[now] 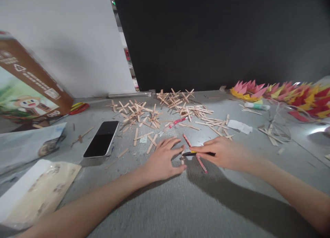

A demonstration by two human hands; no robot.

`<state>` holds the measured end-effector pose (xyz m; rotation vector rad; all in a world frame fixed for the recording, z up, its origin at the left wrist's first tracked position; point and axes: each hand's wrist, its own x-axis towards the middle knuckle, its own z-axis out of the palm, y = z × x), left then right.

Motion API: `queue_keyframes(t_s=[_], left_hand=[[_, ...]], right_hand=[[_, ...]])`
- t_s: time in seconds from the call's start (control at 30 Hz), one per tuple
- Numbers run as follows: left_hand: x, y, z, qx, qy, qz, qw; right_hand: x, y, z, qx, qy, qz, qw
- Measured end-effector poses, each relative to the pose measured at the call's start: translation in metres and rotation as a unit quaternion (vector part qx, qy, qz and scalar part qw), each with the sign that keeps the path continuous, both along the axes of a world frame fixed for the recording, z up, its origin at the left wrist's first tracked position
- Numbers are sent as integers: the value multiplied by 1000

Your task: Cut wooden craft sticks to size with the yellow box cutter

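Currently, from where I am standing, the person's left hand (165, 160) is pinning a short wooden stick (182, 159) to the bench (165, 207), its forefinger bearing on the far end and its thumb on the near end, so those fingers are closing on the piece lengthwise. The right hand (221, 153) is clamping its fingers around a dark cutter (189, 154), whose blade is pointing left and meeting, or nearly meeting, the middle of the stick; actual contact I am not able to confirm. A red-patterned strip (201, 164) is lying slantwise, passing beneath the cutter just right of the stick. Loose and crossed sticks (139, 111) are littering the far middle of the bench, and a phone (103, 139) is resting to the left.

In my judgement, scoring or cutting the stick across is the step in hand. The next move is calling for firm, straight pressure from the blade, with the left forefinger and thumb staying clear of its line.
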<state>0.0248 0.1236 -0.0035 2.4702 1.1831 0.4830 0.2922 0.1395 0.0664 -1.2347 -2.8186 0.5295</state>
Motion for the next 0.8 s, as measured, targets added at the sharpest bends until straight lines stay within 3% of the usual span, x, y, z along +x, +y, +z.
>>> queue_keyframes(t_s=[0.47, 0.8], left_hand=[[0, 2, -1, 17, 10, -6, 1000], [-2, 6, 3, -1, 20, -21, 1000]], right_hand=[[5, -1, -6, 16, -7, 13, 1000], [-1, -1, 4, 25, -36, 70, 997]])
